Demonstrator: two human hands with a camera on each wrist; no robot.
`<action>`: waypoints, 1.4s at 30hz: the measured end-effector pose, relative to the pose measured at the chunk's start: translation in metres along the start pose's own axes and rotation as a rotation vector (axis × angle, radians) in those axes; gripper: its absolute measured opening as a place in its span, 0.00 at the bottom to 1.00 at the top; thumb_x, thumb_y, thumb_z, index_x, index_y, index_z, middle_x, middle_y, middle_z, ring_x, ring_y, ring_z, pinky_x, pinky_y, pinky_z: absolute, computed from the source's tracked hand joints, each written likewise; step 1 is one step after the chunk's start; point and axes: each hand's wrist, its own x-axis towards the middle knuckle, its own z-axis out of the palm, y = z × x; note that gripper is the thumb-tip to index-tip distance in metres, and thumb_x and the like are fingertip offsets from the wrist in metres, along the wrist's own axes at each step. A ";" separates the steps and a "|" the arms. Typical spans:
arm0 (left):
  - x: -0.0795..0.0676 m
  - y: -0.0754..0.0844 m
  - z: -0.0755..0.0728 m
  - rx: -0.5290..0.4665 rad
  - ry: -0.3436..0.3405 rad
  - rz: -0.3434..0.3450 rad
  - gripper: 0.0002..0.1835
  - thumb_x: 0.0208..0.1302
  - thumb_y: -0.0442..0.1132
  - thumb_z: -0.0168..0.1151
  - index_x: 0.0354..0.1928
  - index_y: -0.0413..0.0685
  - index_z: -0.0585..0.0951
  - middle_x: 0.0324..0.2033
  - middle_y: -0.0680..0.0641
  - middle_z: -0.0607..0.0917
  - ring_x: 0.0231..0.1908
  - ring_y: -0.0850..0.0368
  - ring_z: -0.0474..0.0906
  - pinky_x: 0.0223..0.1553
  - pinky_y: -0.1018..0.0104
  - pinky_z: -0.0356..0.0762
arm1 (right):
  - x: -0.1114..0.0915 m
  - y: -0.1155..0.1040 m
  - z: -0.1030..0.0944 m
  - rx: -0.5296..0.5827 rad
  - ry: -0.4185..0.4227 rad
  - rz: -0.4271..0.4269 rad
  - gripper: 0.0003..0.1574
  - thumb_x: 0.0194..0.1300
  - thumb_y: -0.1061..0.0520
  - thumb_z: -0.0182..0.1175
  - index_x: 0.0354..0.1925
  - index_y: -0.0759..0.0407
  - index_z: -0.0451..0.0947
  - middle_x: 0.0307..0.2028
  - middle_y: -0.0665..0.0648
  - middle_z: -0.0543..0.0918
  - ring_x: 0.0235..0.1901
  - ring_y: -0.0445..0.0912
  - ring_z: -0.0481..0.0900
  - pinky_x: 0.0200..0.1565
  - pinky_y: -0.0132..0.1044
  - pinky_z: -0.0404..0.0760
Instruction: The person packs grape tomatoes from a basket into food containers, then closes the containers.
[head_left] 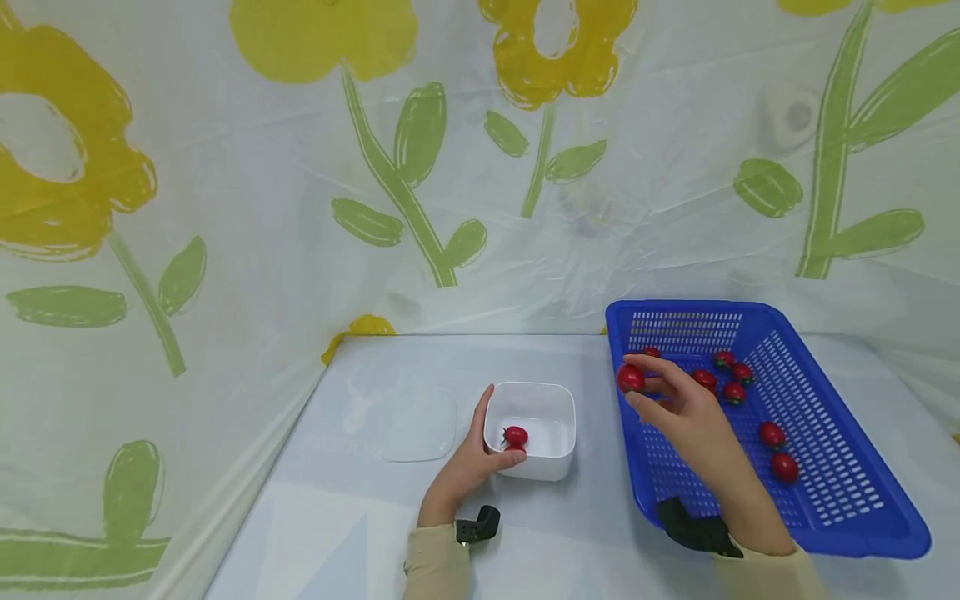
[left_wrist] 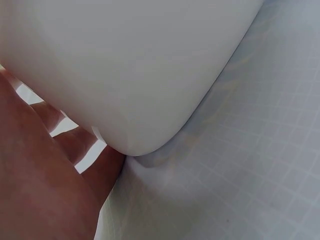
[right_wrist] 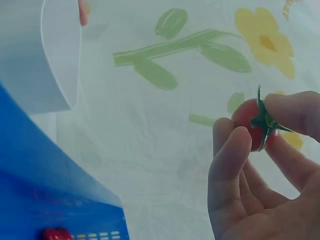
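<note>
Between the thumb and fingers of my right hand (head_left: 693,417), a red cherry tomato (head_left: 631,378) is held over the left side of the blue basket (head_left: 847,512). The right wrist view shows green sepals on that cherry tomato (right_wrist: 248,120). My left hand (head_left: 471,458) grips the square white container (head_left: 542,468), thumb over its front rim and fingers along its left side. Inside the container lie two cherry tomatoes (head_left: 515,435), one partly hidden by the thumb and rim. The left wrist view shows the fingers (left_wrist: 102,172) against the container's outer wall (left_wrist: 135,90).
Several cherry tomatoes (head_left: 785,467) lie scattered in the basket, some partly behind my right hand. To the left of the container, a translucent lid (head_left: 422,425) lies flat on the pale tabletop (head_left: 330,500). A flower-patterned curtain (head_left: 262,208) hangs behind the table.
</note>
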 end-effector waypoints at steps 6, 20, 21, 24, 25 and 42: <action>-0.003 0.003 0.002 0.019 0.015 -0.004 0.52 0.50 0.43 0.66 0.66 0.76 0.41 0.63 0.49 0.57 0.60 0.50 0.54 0.58 0.45 0.53 | -0.002 0.000 0.008 0.037 0.087 0.011 0.29 0.62 0.47 0.53 0.61 0.45 0.63 0.46 0.54 0.76 0.35 0.51 0.76 0.37 0.32 0.77; -0.003 0.001 -0.001 0.035 0.021 -0.029 0.51 0.49 0.44 0.66 0.66 0.76 0.41 0.63 0.48 0.56 0.61 0.50 0.54 0.57 0.45 0.56 | 0.001 0.000 0.014 0.076 0.123 0.040 0.30 0.61 0.44 0.54 0.60 0.45 0.64 0.48 0.55 0.75 0.35 0.51 0.77 0.39 0.36 0.77; -0.004 0.004 0.000 0.032 0.015 -0.029 0.52 0.49 0.44 0.66 0.67 0.74 0.40 0.64 0.48 0.56 0.61 0.49 0.53 0.57 0.45 0.56 | 0.001 0.001 0.015 0.082 0.127 0.041 0.29 0.60 0.45 0.55 0.60 0.45 0.64 0.48 0.55 0.75 0.36 0.51 0.77 0.38 0.35 0.77; -0.007 0.013 0.002 0.029 0.009 -0.030 0.52 0.50 0.44 0.66 0.68 0.69 0.40 0.64 0.46 0.55 0.61 0.47 0.53 0.57 0.45 0.56 | 0.001 0.001 0.020 0.090 0.141 0.034 0.29 0.60 0.46 0.55 0.60 0.46 0.65 0.47 0.55 0.75 0.38 0.50 0.76 0.38 0.33 0.77; -0.008 0.016 0.002 0.026 0.008 -0.031 0.52 0.50 0.44 0.66 0.68 0.68 0.40 0.64 0.46 0.55 0.61 0.47 0.53 0.57 0.45 0.56 | 0.001 0.002 0.023 0.083 0.144 0.029 0.29 0.60 0.46 0.56 0.59 0.46 0.65 0.48 0.54 0.75 0.40 0.49 0.76 0.37 0.32 0.78; -0.009 0.021 0.004 -0.010 0.010 -0.007 0.54 0.47 0.44 0.68 0.68 0.63 0.40 0.63 0.45 0.57 0.60 0.45 0.55 0.56 0.47 0.60 | 0.003 -0.004 0.070 -0.034 0.113 -0.051 0.25 0.57 0.53 0.61 0.54 0.47 0.71 0.50 0.50 0.71 0.45 0.45 0.74 0.38 0.35 0.77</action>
